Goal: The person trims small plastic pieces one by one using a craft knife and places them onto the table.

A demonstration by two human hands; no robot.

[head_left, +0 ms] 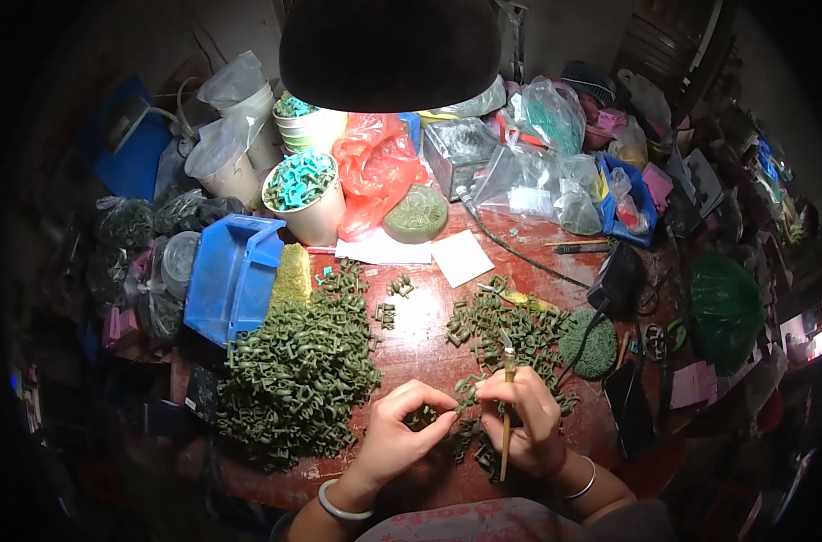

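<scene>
My left hand (404,428) is closed, thumb and forefinger pinched on a small dark green wax piece that is largely hidden at the fingertips. My right hand (526,417) grips a craft knife (507,370) with a wooden handle, its thin metal tip pointing up and away from me. The fingertips of both hands nearly meet over the table. A tall heap of green wax pieces (293,388) lies left of my left hand. Beyond my right hand is a smaller spread of similar pieces (487,325).
A lamp head (390,54) hangs over the red table (402,357). A blue bin (221,280) stands left, near a cup of turquoise and green pieces (302,194). At right are a round green pad (589,345), a phone (628,406) and a black adapter (617,273) with cables.
</scene>
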